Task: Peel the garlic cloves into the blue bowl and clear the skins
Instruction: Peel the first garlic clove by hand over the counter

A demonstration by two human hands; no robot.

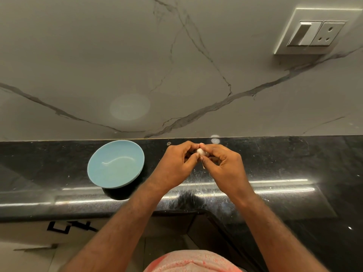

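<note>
**Inspector:** Firstly, the state of each grip?

**Assistant:** Both are pressed together on one garlic clove (200,151). The left grip (177,160) pinches it between thumb and fingertips from one side, and the right grip (224,163) does the same from the other. The clove sits between the two grips, held above the worktop (275,158) and touching nothing else.

**Inspector:** Handling properties?

**Assistant:** Judged small, light and firm under a loose, brittle, papery skin. Peeled flesh will likely be slick and slightly sticky. A firm pinch on the flanks is advised, with a thumbnail started at one end where the skin lifts. A pale sliver hangs just below the grips; probably skin, not confirmed.

**Inspector:** Orientation?

**Assistant:** Mostly hidden by fingers. A pale tip shows just beyond the fingertips, on the far side of the grips. I therefore judge that the long axis runs away from the person, toward the wall. Which end is the root cannot be told.

**Inspector:** Destination?

**Assistant:** The blue bowl (125,152) stands upright on the worktop to the left of the left grip, near but apart. No cloves are seen inside.
</note>
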